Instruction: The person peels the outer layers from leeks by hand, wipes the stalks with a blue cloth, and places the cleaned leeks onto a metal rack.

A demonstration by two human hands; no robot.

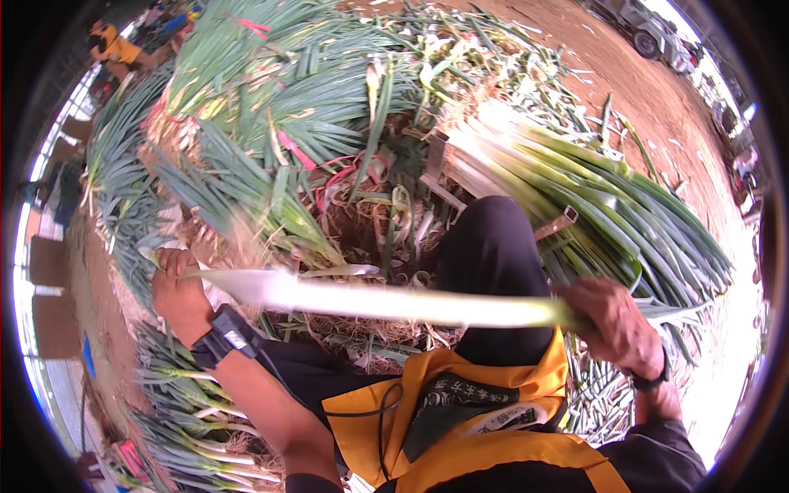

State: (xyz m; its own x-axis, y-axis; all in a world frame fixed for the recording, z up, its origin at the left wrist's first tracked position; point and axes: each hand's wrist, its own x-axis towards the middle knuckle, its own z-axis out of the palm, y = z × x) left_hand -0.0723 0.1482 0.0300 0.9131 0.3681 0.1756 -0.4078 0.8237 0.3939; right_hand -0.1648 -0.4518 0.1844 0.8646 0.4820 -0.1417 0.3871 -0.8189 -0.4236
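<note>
I hold a leek (427, 307) across my bent leg (497, 246), right hand (610, 322) closed round its green end, left hand (179, 283) clenched on a pale leaf strip (230, 282), apparently peeling; pulling further calls for a steady right grip.

Far right, a grey vehicle (672, 56) with a dark wheel (647, 44) stands on the brown earth floor (596, 57). Far left is another person in an orange-yellow top (119, 47), near something blue. Along the left edge, brown panels (49, 261) stand in a row against bright light, with a slim blue object (88, 355) just beside them. Shapes at the right edge are too blurred to tell.
</note>
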